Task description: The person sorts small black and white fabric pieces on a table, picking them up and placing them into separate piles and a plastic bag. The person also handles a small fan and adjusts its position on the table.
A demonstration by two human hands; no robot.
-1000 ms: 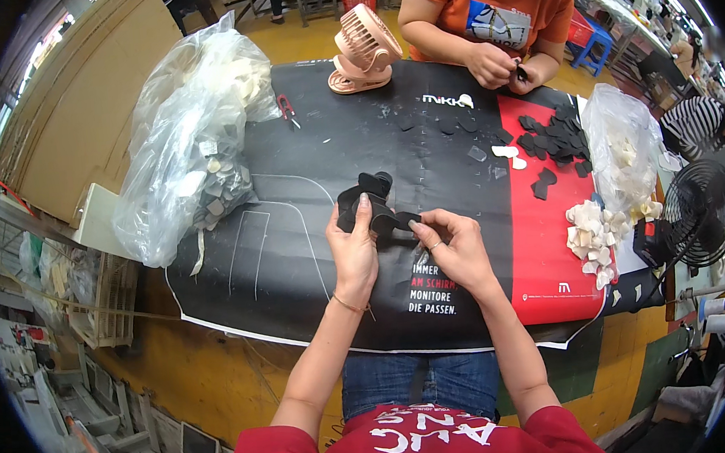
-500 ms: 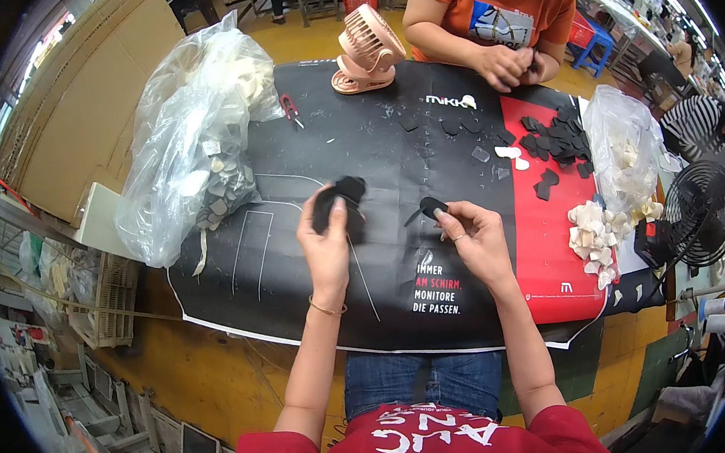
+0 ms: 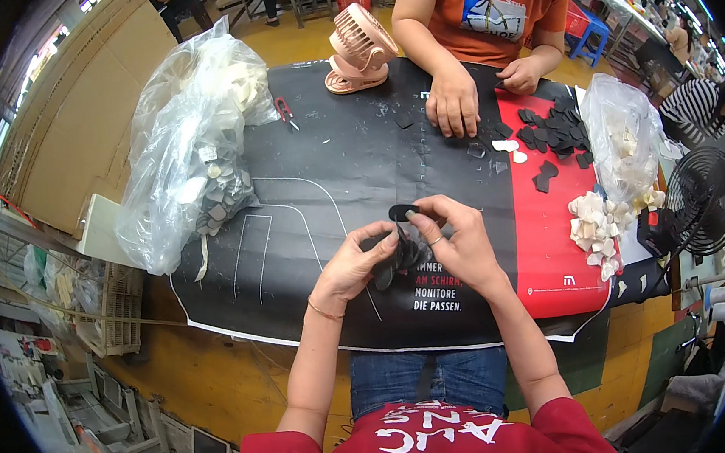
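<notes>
Above the middle of the table, my left hand is closed on a loose bunch of black fabric pieces. The pieces are flat with rounded ends, and some are blurred. Close beside it, my right hand pinches a single black fabric piece between thumb and fingers. That piece is held just above the bunch, and I cannot tell whether the two touch. Part of the bunch is hidden behind my left fingers.
A black and red mat covers the table. Left lie a plastic bag of pale pieces and red snips; a pink fan stands behind. Right are black pieces, white pieces and a co-worker's hand.
My left hand has moved right with the bunch, and my right hand has shifted slightly left, bringing them together. The co-worker's hands have parted, one now flat on the mat.
</notes>
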